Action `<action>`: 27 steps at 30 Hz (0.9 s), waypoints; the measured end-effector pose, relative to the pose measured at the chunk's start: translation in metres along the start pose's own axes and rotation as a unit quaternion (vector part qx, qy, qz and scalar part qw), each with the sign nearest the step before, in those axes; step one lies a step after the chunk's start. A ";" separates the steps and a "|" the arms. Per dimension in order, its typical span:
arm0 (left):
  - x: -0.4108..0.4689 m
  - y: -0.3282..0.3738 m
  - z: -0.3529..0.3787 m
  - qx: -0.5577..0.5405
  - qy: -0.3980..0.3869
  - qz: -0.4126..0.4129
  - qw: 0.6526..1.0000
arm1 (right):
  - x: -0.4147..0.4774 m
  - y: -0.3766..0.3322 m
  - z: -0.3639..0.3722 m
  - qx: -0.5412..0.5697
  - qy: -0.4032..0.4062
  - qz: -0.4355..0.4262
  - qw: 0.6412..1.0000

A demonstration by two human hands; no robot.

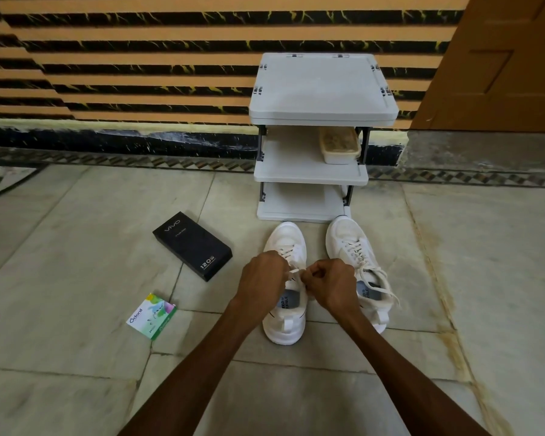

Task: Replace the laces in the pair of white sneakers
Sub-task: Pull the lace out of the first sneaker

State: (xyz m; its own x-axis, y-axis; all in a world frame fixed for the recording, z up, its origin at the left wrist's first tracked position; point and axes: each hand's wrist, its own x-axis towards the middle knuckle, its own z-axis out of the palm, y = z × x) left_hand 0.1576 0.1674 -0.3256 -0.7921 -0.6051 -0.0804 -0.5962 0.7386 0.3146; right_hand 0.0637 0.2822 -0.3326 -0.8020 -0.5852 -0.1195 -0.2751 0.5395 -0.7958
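Observation:
Two white sneakers stand side by side on the tiled floor, toes pointing away from me. Over the left sneaker (284, 325) both my hands work at the lace (294, 271). My left hand (261, 278) pinches one part of that white lace, and my right hand (329, 283) pinches it from the other side, fingers curled. The lace runs taut between them above the shoe's opening. The right sneaker (348, 237) is fully laced, with its loose lace ends (381, 284) draped over its collar.
A grey three-tier plastic rack (321, 89) stands just beyond the shoes, holding a small tub (340, 145) on its middle shelf. A black phone box (192, 245) and a small green-and-white packet (151, 316) lie on the floor to the left.

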 end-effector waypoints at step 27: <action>-0.011 0.010 -0.006 -0.119 0.084 -0.071 0.987 | 0.011 -0.009 0.014 -0.285 -0.019 -0.115 0.951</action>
State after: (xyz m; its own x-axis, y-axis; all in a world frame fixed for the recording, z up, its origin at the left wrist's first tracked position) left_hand 0.1614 0.1792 -0.3156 -0.6581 -0.7528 0.0127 -0.6355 0.5645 0.5268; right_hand 0.0643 0.2626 -0.3349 -0.6695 -0.7427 -0.0115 -0.6922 0.6295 -0.3531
